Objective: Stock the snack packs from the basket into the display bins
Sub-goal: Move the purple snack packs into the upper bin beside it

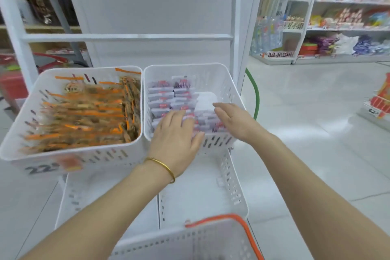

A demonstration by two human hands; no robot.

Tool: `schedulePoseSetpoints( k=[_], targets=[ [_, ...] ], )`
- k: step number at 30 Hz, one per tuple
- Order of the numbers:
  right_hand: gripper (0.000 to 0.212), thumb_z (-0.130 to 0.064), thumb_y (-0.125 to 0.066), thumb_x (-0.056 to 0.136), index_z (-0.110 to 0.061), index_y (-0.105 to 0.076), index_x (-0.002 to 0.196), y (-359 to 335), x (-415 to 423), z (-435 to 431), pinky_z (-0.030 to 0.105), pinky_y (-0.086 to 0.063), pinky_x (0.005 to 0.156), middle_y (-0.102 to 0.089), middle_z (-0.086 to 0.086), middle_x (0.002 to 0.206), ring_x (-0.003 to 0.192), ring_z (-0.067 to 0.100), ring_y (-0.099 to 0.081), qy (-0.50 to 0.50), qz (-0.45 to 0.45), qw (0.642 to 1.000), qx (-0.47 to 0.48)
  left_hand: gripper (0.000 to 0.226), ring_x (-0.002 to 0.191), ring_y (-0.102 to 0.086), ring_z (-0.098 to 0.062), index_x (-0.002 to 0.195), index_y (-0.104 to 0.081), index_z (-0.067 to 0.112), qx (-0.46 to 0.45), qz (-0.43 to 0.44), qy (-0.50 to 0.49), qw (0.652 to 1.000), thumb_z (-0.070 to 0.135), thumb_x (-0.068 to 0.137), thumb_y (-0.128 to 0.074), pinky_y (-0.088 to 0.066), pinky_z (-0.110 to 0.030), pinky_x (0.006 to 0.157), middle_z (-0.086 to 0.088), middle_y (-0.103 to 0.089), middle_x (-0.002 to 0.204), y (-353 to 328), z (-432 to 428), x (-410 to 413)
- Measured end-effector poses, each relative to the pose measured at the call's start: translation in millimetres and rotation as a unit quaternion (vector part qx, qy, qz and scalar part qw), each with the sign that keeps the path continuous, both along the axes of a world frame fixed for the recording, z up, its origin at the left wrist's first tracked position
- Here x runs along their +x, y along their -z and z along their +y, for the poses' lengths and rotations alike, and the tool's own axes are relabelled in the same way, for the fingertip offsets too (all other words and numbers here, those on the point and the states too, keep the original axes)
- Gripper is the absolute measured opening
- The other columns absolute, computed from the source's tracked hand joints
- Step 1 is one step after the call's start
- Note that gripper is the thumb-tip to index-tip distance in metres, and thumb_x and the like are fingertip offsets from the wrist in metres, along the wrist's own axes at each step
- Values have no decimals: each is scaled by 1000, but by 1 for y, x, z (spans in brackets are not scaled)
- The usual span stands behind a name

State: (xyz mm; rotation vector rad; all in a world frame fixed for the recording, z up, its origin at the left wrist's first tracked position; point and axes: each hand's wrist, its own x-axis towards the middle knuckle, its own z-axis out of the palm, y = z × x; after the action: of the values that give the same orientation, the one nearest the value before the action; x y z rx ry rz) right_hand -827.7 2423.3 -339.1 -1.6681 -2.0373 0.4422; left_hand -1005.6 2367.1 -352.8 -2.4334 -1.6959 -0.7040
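Observation:
Two white slotted display bins stand side by side on a white rack. The left bin point(25, 133) is full of orange-and-brown snack packs point(88, 116). The right bin point(228, 88) holds rows of clear packs with red labels point(164, 99). My left hand point(175, 133) lies flat with straight fingers on the packs at the bin's near edge. My right hand point(234, 118) reaches into the same bin from the right, fingers loosely bent over the packs; I cannot see anything pinched. The white basket with an orange handle point(238, 228) sits at the bottom of the view.
Below the two bins, two more white bins point(232, 186) sit on a lower level and look bare. A green hoop point(255, 95) stands right of the rack. Stocked shelves point(348, 17) line the far right across an open tiled floor. A red item point(12, 86) is at the left.

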Motion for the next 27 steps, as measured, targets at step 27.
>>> schedulePoseSetpoints(
  k=[27],
  targets=[
    [89, -24, -78, 68, -25, -30, 143, 267, -2, -328, 42, -44, 98, -34, 4, 141, 128, 30, -39, -116, -219, 896, -369, 33, 134, -22, -20, 127, -51, 19, -367, 14, 63, 928, 24, 94, -51, -17, -31, 111, -1, -36, 142, 179, -267, -48]
  ],
)
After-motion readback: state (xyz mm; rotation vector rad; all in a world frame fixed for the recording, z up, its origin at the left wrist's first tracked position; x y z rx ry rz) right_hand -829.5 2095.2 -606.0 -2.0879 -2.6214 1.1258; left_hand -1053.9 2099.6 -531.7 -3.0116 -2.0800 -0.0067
